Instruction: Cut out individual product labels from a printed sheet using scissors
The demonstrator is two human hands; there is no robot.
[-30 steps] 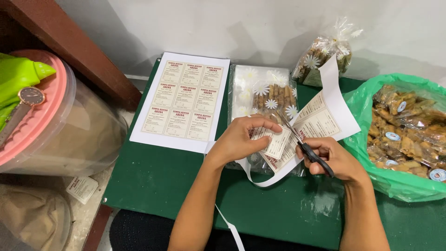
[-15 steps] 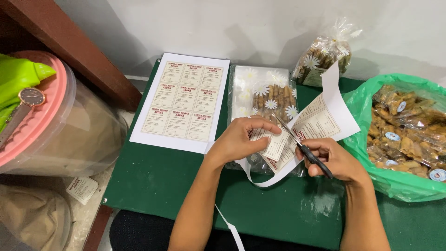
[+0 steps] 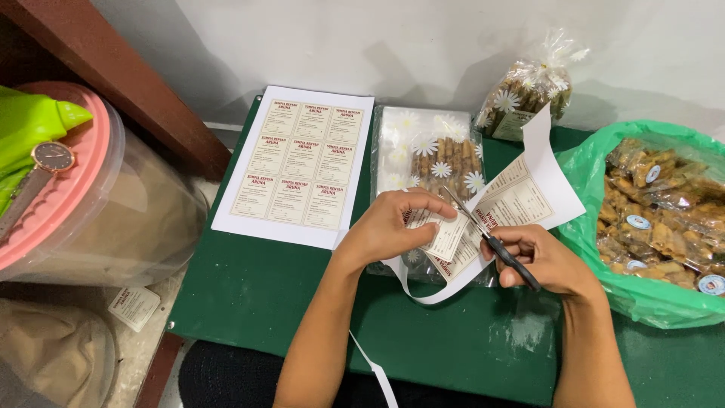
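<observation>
While a cut paper strip (image 3: 374, 370) trails off the near edge of the green tabletop (image 3: 249, 295), the right hand (image 3: 547, 261) is closed around the handles of black scissors (image 3: 495, 242), blades into a printed label sheet (image 3: 502, 208). The left hand (image 3: 393, 227) pinches that sheet's cut edge between thumb and fingers, just beside the blades. Under the sheet lies a clear daisy-print bag of snack sticks (image 3: 434, 155). To the left lies an uncut label sheet (image 3: 298, 166); to the right, a green plastic bag (image 3: 649, 219) full of packed snacks. Farther back stands a tied snack packet (image 3: 529, 91) by the wall.
</observation>
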